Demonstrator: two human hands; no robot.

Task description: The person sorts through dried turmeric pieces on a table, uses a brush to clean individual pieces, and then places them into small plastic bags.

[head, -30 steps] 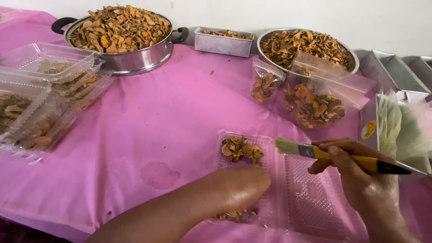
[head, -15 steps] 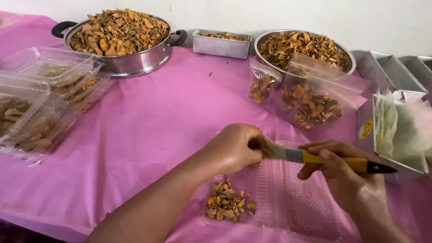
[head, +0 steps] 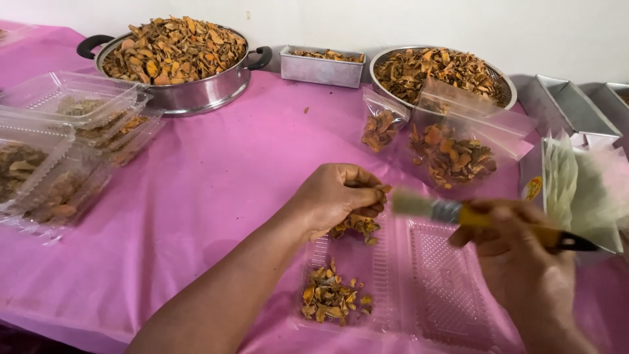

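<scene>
Here, a clear hinged plastic clamshell box lies open at the table's near edge, a small heap of dried orange-brown chips in its left half. Above it the left hand is closed around a pinch of the same chips. The right hand grips a yellow-handled brush, bristles pointing at the left fingers. Behind stand two clear filled bags; a heaped steel pot sits at the far left corner.
</scene>
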